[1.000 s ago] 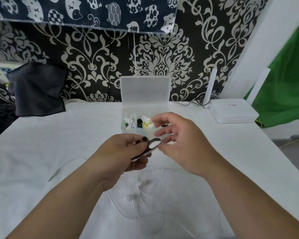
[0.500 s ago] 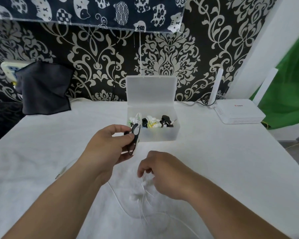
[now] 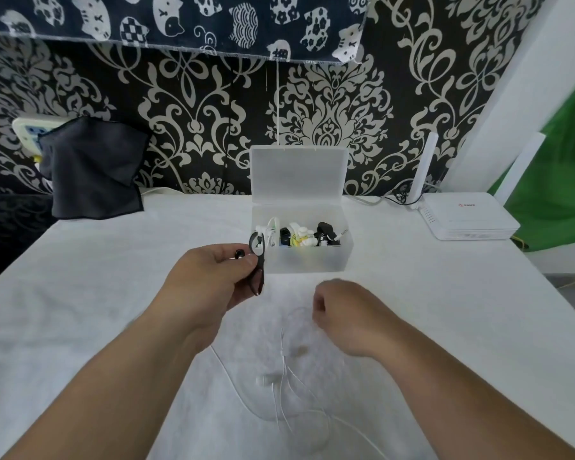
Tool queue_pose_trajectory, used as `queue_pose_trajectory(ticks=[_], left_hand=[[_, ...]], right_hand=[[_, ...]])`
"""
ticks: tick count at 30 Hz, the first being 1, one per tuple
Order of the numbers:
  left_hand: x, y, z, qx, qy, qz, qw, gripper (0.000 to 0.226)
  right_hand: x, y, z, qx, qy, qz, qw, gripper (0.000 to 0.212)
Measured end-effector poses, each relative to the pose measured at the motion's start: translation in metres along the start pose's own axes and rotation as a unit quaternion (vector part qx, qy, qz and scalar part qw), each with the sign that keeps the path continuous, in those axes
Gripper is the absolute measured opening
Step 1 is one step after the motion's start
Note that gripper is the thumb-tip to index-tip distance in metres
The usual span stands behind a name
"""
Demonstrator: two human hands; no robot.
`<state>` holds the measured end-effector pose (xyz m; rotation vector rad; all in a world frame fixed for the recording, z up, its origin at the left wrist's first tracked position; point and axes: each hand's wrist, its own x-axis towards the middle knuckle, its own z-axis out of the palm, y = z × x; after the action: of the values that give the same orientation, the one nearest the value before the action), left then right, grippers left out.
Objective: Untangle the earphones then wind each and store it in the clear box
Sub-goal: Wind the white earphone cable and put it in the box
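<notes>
Currently left hand [image 3: 210, 283] pinches a coiled black earphone [image 3: 259, 258] just before the open clear box [image 3: 307, 260]. Right hand [image 3: 346, 315], fingers curled and blurred, sits over white earphones [image 3: 263, 380] lying on the surface [image 3: 445, 310]; grip on them unclear.

Black wall [image 3: 329, 104] with cream damask swirls, navy curtain [image 3: 180, 21] with white cats. White surface [image 3: 113, 293], router [image 3: 468, 224] and loose earphones [image 3: 281, 376]; held earphones [image 3: 258, 260] are black. Frosted clear box [image 3: 299, 260], white, black and yellow stuff inside. Green sheet [image 3: 558, 180] at right.
</notes>
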<state>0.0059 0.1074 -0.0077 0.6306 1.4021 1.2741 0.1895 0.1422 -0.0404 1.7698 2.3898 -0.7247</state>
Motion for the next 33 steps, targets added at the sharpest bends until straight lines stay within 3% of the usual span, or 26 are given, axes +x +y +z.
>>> queue_pose_trajectory(ticks=[3, 8, 12, 17, 20, 25, 27, 28, 30, 31, 33], left_hand=[[-0.005, 0.001, 0.003, -0.010, -0.040, -0.001, 0.999, 0.017], [-0.021, 0.005, 0.011, -0.018, -0.203, -0.005, 0.979, 0.038], [-0.030, 0.012, 0.013, -0.081, -0.250, -0.022, 0.964, 0.038], [-0.025, 0.019, 0.006, -0.062, -0.213, 0.029, 0.975, 0.027], [-0.022, 0.020, 0.004, -0.081, -0.194, 0.041, 0.977, 0.026], [-0.024, 0.019, 0.008, -0.044, -0.212, 0.066, 0.974, 0.023], [-0.026, 0.018, 0.011, -0.036, -0.243, 0.067, 0.967, 0.021], [-0.026, 0.017, 0.012, -0.036, -0.254, 0.065, 0.964, 0.023], [-0.025, 0.015, 0.014, -0.034, -0.264, 0.056, 0.962, 0.026], [-0.025, 0.014, 0.015, -0.028, -0.264, 0.052, 0.963, 0.027], [-0.025, 0.015, 0.015, -0.008, -0.257, 0.050, 0.965, 0.025]], right_hand=[[-0.011, -0.005, -0.027, 0.201, 0.021, -0.063, 0.977, 0.014], [-0.025, -0.015, -0.059, 0.295, 0.138, -0.155, 0.933, 0.009], [-0.019, -0.001, -0.068, 0.332, 0.320, -0.084, 0.884, 0.014], [-0.007, 0.038, -0.082, 0.477, 0.451, 0.068, 0.752, 0.014], [-0.008, 0.055, -0.088, 0.452, 0.465, 0.130, 0.750, 0.021], [-0.008, 0.060, -0.079, 0.239, 0.371, 0.177, 0.879, 0.013], [-0.012, 0.044, -0.073, 0.278, 0.308, 0.062, 0.908, 0.037], [-0.016, 0.032, -0.071, 0.341, 0.240, -0.027, 0.909, 0.045], [-0.025, 0.008, -0.067, 0.456, 0.049, -0.175, 0.871, 0.050], [-0.027, -0.001, -0.064, 0.475, -0.025, -0.213, 0.853, 0.049], [-0.027, -0.010, -0.056, 0.460, -0.086, -0.225, 0.854, 0.039]])
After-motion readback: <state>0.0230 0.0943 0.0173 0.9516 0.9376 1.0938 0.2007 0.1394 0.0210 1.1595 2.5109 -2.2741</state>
